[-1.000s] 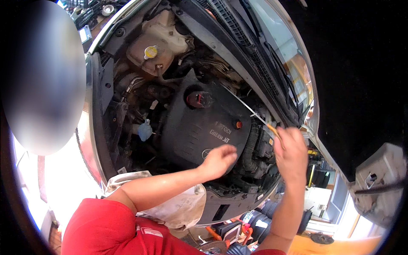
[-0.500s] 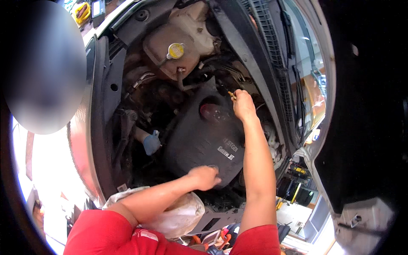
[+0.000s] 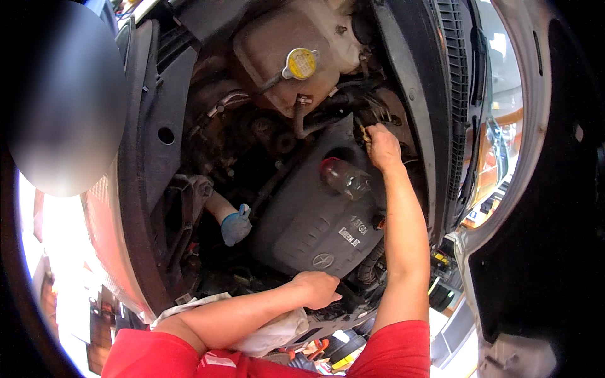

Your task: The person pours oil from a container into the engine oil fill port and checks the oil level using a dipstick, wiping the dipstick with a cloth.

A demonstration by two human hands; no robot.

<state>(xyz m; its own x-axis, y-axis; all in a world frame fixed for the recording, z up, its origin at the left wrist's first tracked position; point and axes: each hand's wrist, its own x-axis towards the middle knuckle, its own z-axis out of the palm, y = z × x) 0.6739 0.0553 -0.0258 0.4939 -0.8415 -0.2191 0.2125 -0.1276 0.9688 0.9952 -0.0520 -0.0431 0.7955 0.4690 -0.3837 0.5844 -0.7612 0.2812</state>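
Observation:
My right hand (image 3: 379,142) grips the yellow handle (image 3: 366,136) of the dipstick beside the top tip of the black engine cover (image 3: 290,233); the rod is hidden. A clear plastic piece (image 3: 350,181) over something red sits in the cover's recess, left of my forearm. Along the cover's lower edge is my left hand (image 3: 315,290), fingers curled, their contents hidden. Below my left forearm a whitish cloth (image 3: 271,331) drapes over the front of the car. Farther left, another person's blue-gloved hand (image 3: 234,227) reaches up from inside the engine bay.
A coolant tank (image 3: 265,44) with a yellow cap (image 3: 300,63) lies at the top. The windscreen (image 3: 504,69) and raised black bonnet (image 3: 529,252) are at the right. Tools and tyres (image 3: 340,346) show beyond the front edge.
My right hand has moved up and away from me, carrying the handle to the cover's top; the long rod is now out of sight. The view has shifted, and my left hand sits lower.

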